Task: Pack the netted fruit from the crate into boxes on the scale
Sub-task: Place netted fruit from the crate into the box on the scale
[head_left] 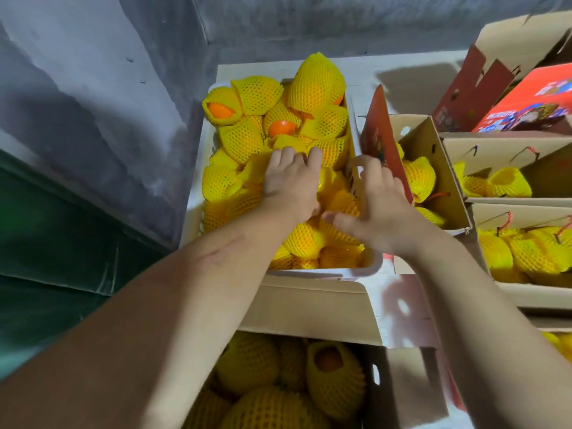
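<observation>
Left hand (289,184): fingers spread, pressing palm-down on netted fruit (315,85) heaped in the white crate (198,168). Right hand (376,202): fingers loosely extended, empty, above the crate's right rim. The topmost fruit points upward-left. Both forearms reach forward over a cardboard box (309,308).

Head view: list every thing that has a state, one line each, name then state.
White crate: heaped with netted fruit.
Netted fruit: in yellow foam sleeves, some orange skin bare.
Left hand: fingers spread, reaching down into the fruit.
Right hand: fingers spread over the crate's right side; grip unclear.
Near cardboard box: open, partly filled.
Right cardboard boxes: open, holding netted fruit.
</observation>
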A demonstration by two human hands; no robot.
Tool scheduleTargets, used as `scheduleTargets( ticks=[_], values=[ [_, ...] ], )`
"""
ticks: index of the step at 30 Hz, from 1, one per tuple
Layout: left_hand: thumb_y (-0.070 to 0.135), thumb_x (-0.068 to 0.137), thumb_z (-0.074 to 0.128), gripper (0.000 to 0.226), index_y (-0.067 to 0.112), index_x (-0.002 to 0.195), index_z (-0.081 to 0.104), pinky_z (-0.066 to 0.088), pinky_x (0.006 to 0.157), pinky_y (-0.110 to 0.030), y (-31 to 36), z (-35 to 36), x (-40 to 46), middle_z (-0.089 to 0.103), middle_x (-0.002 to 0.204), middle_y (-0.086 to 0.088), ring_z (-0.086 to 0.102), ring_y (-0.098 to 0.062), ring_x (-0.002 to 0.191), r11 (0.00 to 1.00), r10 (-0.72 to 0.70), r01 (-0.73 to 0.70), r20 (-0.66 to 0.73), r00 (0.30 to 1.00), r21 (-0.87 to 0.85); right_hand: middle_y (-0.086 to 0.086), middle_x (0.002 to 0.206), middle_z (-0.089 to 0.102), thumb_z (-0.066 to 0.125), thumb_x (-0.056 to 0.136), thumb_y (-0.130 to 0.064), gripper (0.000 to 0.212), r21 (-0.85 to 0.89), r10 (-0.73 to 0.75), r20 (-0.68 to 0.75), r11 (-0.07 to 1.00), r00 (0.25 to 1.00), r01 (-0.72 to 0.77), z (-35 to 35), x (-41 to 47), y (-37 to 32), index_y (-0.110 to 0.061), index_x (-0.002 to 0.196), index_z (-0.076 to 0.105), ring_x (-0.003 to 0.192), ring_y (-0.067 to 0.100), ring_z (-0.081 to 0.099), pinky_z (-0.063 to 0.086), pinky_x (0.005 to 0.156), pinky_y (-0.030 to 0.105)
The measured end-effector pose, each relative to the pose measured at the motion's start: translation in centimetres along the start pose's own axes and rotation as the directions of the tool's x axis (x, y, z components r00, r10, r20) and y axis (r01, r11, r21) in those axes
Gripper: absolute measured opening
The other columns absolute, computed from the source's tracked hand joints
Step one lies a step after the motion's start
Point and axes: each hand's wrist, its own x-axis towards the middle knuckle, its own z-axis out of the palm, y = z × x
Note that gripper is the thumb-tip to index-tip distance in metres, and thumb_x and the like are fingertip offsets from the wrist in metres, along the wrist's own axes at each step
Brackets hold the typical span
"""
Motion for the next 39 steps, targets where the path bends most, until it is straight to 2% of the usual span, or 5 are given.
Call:
scheduleTargets(
  ticks=[14, 21, 27, 32, 39],
  values=[
    [0.005, 0.076, 0.086, 0.098, 0.040, 0.151, 0.033, 0.053, 0.103, -0.034, -2.1, -6.6, -14.7, 0.051, 0.145, 0.004, 0.058, -0.011, 0.125, 0.448, -0.109, -0.068, -0.130, 0.985, -0.892, 0.012, 0.099, 0.066, 0.070, 0.094, -0.033, 0.034, 0.755, -0.137, -0.025, 0.647, 0.990, 0.109, -0.3, -6.4, -9.6, -0.011, 0.117, 0.059, 0.094, 0.017, 0.063, 0.053, 0.094, 0.056],
    [0.033, 0.077, 0.088, 0.110, 0.043, 0.161, 0.017, 0.031, 0.092, 0.007, -3.2, -7.5, -25.9, 0.031, 0.139, 0.046, 0.031, 0.038, 0.120, 0.374, -0.052, -0.067, -0.093, 0.994, -0.925, -0.004, 0.072, 0.049, 0.067, 0.100, -0.023, 0.022, 0.655, -0.140, -0.233, 0.709, 0.962, 0.262, 2.0, -15.5, -14.5, -0.007, 0.090, 0.054, 0.069, 0.006, 0.046, 0.037, 0.063, 0.027],
    [0.065, 0.084, 0.074, 0.105, 0.046, 0.162, 0.007, 0.030, 0.123, -0.043, -4.3, -8.0, -34.4, 0.027, 0.167, 0.014, 0.025, -0.015, 0.155, 0.617, -0.011, 0.023, 0.021, 1.000, -0.786, 0.003, 0.101, 0.058, 0.071, 0.098, -0.025, 0.026, 0.401, -0.134, -0.639, 0.782, 0.757, 0.477, 4.6, -23.2, -16.3, -0.012, 0.111, 0.052, 0.094, 0.011, 0.057, 0.048, 0.082, 0.030],
    [0.035, 0.101, 0.068, 0.054, 0.031, 0.151, 0.047, 0.044, 0.097, -0.019, -5.8, -7.0, -40.0, 0.056, 0.143, 0.007, 0.052, -0.003, 0.123, 0.418, -0.186, 0.069, -0.011, 0.983, -0.906, 0.009, 0.164, 0.037, 0.055, 0.100, -0.056, 0.071, -0.267, -0.134, -0.206, 0.961, 0.969, 0.076, 6.2, -26.6, -14.9, -0.015, 0.155, 0.039, 0.154, 0.031, 0.026, 0.025, 0.120, 0.043],
    [0.017, 0.104, 0.061, 0.029, 0.016, 0.133, 0.067, 0.038, 0.079, 0.004, -7.2, -7.4, -44.2, 0.067, 0.120, 0.006, 0.056, 0.025, 0.086, 0.610, -0.097, -0.018, -0.097, 0.991, -0.792, 0.004, 0.136, 0.066, 0.058, 0.102, -0.021, 0.036, -0.047, -0.245, -0.311, 0.969, 0.918, 0.242, 8.7, -32.8, -16.9, -0.013, 0.136, 0.062, 0.124, 0.014, 0.057, 0.040, 0.099, 0.014]
  ],
)
